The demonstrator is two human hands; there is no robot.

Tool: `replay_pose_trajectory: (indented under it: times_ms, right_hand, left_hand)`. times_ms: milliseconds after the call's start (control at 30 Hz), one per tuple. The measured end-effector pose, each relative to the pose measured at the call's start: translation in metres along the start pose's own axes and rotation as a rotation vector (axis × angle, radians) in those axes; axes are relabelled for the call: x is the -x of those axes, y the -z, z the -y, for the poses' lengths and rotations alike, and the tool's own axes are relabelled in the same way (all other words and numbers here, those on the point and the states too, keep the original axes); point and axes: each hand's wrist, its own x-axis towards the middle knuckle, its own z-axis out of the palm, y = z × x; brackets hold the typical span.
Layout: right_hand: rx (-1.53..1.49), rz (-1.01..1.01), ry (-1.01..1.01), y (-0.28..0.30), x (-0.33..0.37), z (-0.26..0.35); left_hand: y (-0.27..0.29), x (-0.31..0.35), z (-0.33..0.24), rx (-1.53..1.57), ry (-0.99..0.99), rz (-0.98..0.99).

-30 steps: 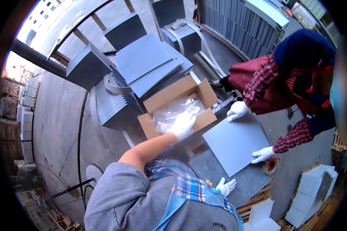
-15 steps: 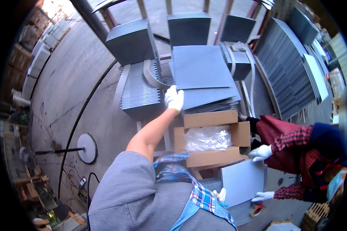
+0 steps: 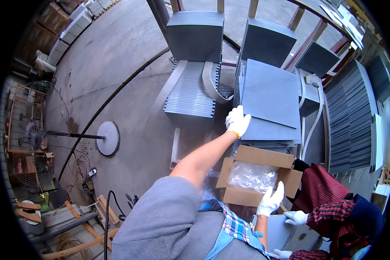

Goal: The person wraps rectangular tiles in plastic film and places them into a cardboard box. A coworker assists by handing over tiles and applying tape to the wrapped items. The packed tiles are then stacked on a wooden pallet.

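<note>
My left hand (image 3: 237, 121), in a white glove, is at the near left corner of the top grey slab (image 3: 271, 93), its fingers closed over the edge. That slab lies slightly askew on a stack of similar slabs. My right hand (image 3: 271, 199), also gloved, is raised above the near right side of an open cardboard box (image 3: 242, 196). Its fingers are stretched out and it holds nothing. Clear plastic wrap (image 3: 252, 176) fills the box. Beside it, a co-worker's gloved hands (image 3: 296, 217) touch another grey slab (image 3: 276, 229), partly hidden behind my right forearm.
Stacks of slabs (image 3: 190, 113) stand beyond and left, with pale curved strips over them. Long rows of slabs (image 3: 351, 117) lean on the right. A round-based stand (image 3: 107, 138) and a fan (image 3: 34, 134) are on the left. The co-worker (image 3: 320, 190) is close on my right.
My view has turned, shifting the scene rightward. My left hand stays by the slab's corner. My right hand has come into view above the box. The co-worker bends lower.
</note>
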Motion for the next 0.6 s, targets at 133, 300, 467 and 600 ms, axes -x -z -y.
replay_pose_trajectory:
  times_ms: [133,300,467,600]
  right_hand:
    - [0.036,0.074,0.088,-0.017,0.023,0.003]
    - [0.052,0.139,0.146,-0.014,0.038,-0.005]
    - [0.014,0.057,0.151,-0.017,0.003,-0.005]
    - [0.056,0.058,0.213,-0.027,-0.055,0.003]
  left_hand:
    - [0.004,0.001,-0.013,-0.103,-0.036,0.116]
    - [0.005,-0.005,-0.012,-0.188,-0.089,0.070]
    - [-0.001,-0.032,0.008,-0.014,-0.056,0.103]
    - [0.000,-0.051,0.003,-0.024,-0.048,0.179]
